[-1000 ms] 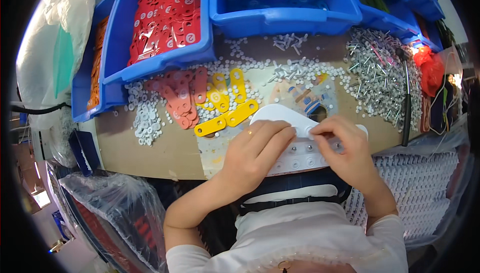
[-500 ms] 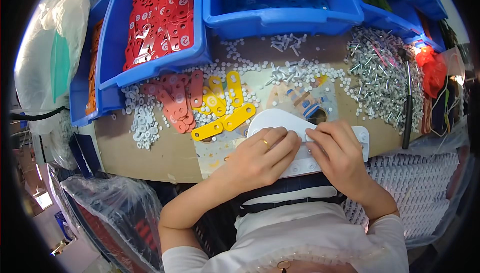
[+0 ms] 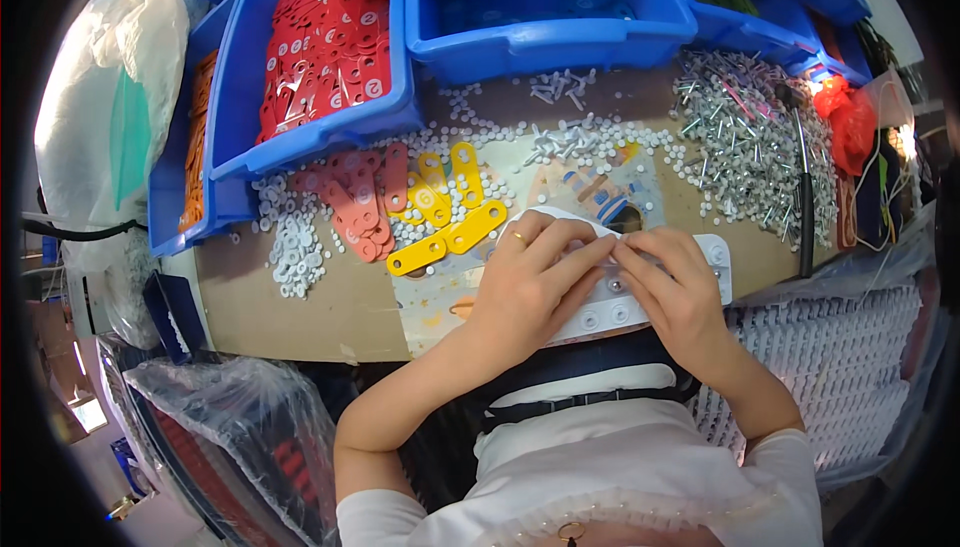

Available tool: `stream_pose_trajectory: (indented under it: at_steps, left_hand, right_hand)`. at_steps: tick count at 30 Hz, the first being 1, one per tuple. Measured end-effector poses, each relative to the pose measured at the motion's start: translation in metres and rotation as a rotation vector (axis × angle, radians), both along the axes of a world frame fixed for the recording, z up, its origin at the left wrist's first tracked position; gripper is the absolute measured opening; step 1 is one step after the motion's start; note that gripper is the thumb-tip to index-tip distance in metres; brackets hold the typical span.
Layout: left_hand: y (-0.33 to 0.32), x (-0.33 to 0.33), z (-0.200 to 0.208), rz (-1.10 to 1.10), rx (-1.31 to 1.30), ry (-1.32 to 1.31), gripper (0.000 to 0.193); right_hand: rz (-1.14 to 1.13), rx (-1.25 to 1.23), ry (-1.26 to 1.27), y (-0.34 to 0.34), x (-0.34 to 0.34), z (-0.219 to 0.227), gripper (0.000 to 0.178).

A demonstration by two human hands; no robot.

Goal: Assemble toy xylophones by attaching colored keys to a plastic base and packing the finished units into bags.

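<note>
A white plastic board with round white fittings along its edges lies at the table's front edge, beneath both hands. My left hand rests over its left half, fingers bent and pinched. From the other side my right hand reaches in, thumb and fingers also pressed together. The fingertips of the two hands meet above the board; anything small between them is hidden. A shiny metal dot shows on the board just below them. Left of the board lie yellow number strips with holes, some joined end to end.
Pink strips and white washers lie farther left. Blue bins stand behind, one with red strips. White caps and rivets scatter across the middle. A heap of metal-stemmed rivets and a black-handled tool are at right.
My left hand has shifted up and over more of the board, and the fingertips of both hands have drawn together. The metal dot now shows below them. The whole view has shifted slightly.
</note>
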State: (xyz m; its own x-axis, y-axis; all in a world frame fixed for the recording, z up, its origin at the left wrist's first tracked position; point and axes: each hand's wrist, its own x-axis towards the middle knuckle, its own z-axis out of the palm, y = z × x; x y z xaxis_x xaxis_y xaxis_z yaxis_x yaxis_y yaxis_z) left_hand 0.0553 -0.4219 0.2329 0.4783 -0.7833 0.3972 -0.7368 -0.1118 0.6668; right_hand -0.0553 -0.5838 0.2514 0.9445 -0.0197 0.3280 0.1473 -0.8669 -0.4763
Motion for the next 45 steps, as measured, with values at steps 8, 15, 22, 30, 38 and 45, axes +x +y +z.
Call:
stream_pose_trajectory:
  at_steps: [8,15,22,30,38,45]
  left_hand:
    - [0.002,-0.004,-0.002,0.006,0.036,-0.066,0.039]
    - [0.004,-0.005,0.002,-0.067,0.112,-0.29,0.037]
    - [0.008,-0.008,0.002,0.019,0.03,-0.113,0.033]
    - [0.045,-0.018,-0.001,0.371,-0.101,-0.132,0.026]
    - [0.162,0.035,-0.009,1.137,0.435,-0.426,0.021]
    - [0.163,0.033,-0.021,1.186,0.402,-0.37,0.019]
  right_hand:
    - [-0.217,0.218,0.09,0.007,0.002,0.001,0.021]
    - [0.018,0.069,-0.008,-0.011,-0.006,-0.001,0.025]
    - [-0.013,0.158,0.088,-0.003,0.01,0.0,0.024]
    - [0.126,0.049,0.009,-0.003,0.011,-0.002,0.025]
    - [0.192,0.0,-0.032,0.024,0.041,0.021,0.035]
    - [0.407,0.049,-0.073,0.078,0.061,0.018,0.037]
